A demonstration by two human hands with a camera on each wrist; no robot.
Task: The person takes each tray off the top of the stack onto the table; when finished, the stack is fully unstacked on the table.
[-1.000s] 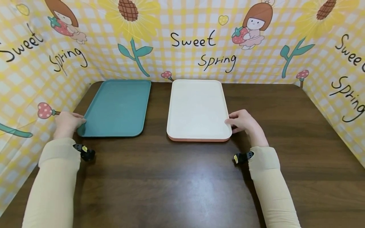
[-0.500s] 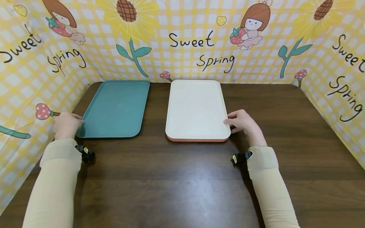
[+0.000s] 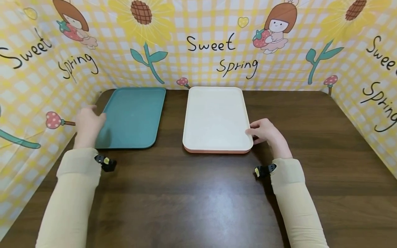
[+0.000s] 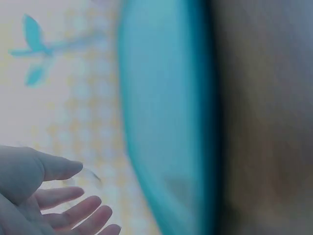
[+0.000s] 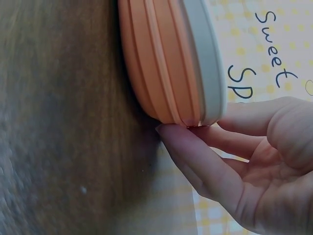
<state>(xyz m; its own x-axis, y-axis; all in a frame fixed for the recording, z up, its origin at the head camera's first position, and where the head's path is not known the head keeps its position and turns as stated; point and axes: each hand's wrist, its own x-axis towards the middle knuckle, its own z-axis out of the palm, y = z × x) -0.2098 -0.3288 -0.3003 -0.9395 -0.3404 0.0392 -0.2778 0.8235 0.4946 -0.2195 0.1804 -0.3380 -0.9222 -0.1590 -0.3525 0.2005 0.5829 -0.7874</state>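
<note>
Behind and along both sides, a yellow-and-white checked cloth [image 3: 198,15], printed with sunflowers [image 3: 141,12], dolls holding strawberries [image 3: 274,29] and the words "Sweet Spring" [image 3: 211,43]. In front of the cloth, a dark brown wooden table [image 3: 173,186], with a pale patch of glare toward its near side.

At the back left of the table, a teal tray [image 3: 134,117], lying flat, with a soft shadow at its near left corner. To its right, near the middle of the back, a stack of trays [image 3: 214,134], with a strip of table between. On top of the stack, a white tray [image 3: 217,110]; beneath it, ridged orange layers [image 5: 159,58], hard to count.

By the left edge of the teal tray, the left hand [image 3: 88,125], free of any hold, with fingers and thumb apart and loosely bent. In the left wrist view, fingertips set against the blurred cloth, clear of the tray.

At the near right corner of the stack, the right hand [image 3: 264,132], gripping: thumb at the white rim, fingers against the orange side.

On both arms, cream sleeves [image 3: 294,199]; at the wrists, small black cameras [image 3: 108,164].
</note>
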